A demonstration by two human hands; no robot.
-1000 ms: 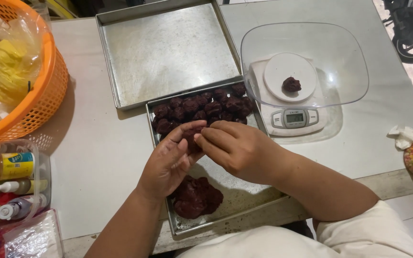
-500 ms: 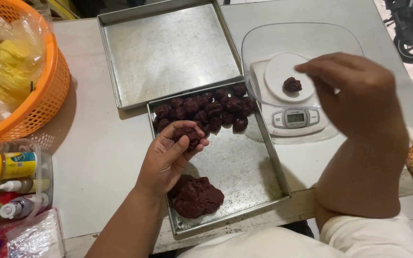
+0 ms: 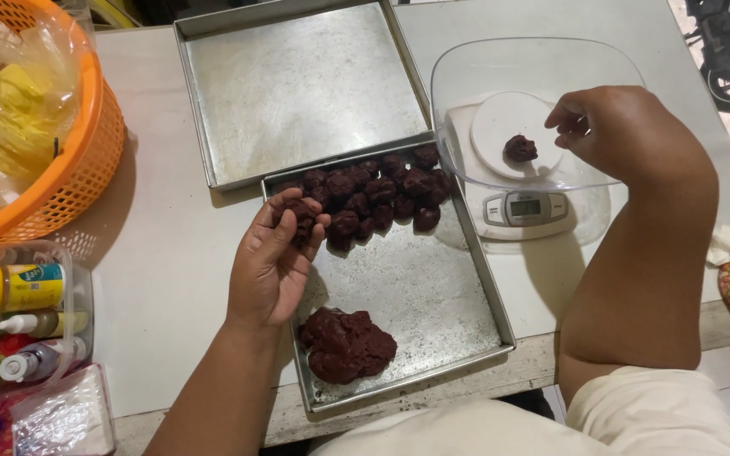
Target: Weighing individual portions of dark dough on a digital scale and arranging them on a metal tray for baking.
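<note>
Dark dough lump (image 3: 301,216) sits gripped in the left hand (image 3: 274,263) fingers; right hand (image 3: 627,127) fingers curl empty beside the scale's piece (image 3: 520,149).

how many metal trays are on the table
2: an empty tray at the back, and a nearer tray holding dark dough. No others show.

Bare tray floor (image 3: 411,283) lies open between dough balls (image 3: 373,190) and dough lump (image 3: 346,344).

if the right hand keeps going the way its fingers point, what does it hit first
Probably the dough piece on the scale: the right hand points left at it, just short, though its height above the clear bowl is unclear.
</note>
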